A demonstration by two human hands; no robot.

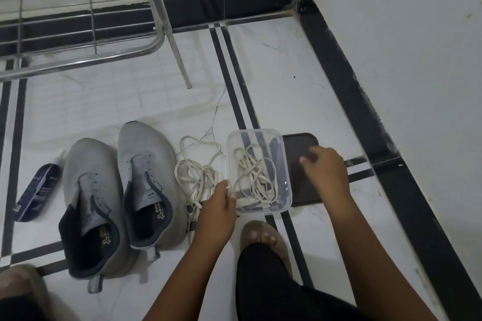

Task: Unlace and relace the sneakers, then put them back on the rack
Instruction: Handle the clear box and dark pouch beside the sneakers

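The left hand (217, 207) grips the clear box (258, 172) of laces at lower centre. The right hand (324, 168) hovers loosely curled, seemingly empty, over a dark lid (300, 148).

Laces (254, 180) in box (284, 154) (right of sneakers (120, 190)).

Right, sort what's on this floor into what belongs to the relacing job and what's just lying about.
Belongs to the job:
grey sneakers
loose laces
clear box holding more laces
metal rack

Lying about:
dark lid under the right hand
dark blue packet
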